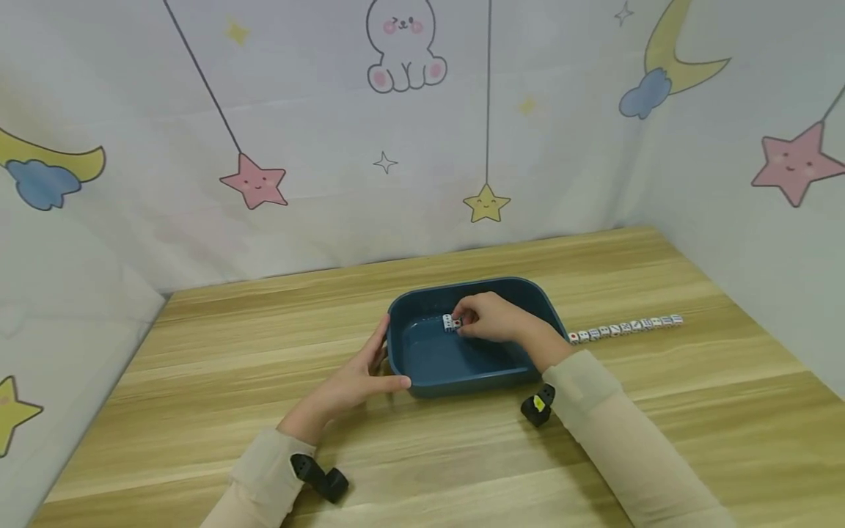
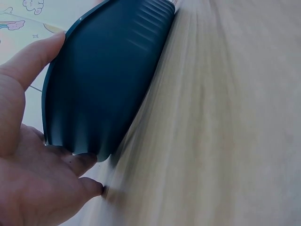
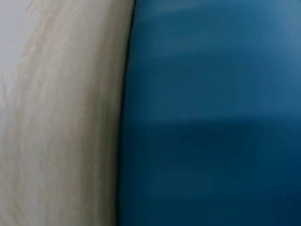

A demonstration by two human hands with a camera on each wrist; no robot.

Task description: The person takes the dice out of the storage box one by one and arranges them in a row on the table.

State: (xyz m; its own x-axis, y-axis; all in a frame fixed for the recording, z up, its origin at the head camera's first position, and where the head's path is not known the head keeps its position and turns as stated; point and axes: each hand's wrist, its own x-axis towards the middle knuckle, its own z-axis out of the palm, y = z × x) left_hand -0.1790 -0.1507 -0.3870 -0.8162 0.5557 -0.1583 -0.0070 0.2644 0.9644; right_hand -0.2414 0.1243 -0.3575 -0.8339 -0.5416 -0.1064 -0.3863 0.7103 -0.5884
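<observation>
White dice (image 1: 448, 323): probably light, hard, slick; best pinched by opposite faces. Right hand (image 1: 494, 317) pinches one; left hand (image 1: 351, 382) grips blue tray (image 1: 472, 383) at end.

A pale backdrop (image 1: 317, 110) with printed stars (image 1: 257, 183) and moons (image 1: 660, 48) surrounds the wooden table (image 1: 264, 345).

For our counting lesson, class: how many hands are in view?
2. The left hand grips the left end of the blue tray; the right hand is inside it, at some dice. The left wrist view repeats the left hand; some fingers are hidden.
</observation>
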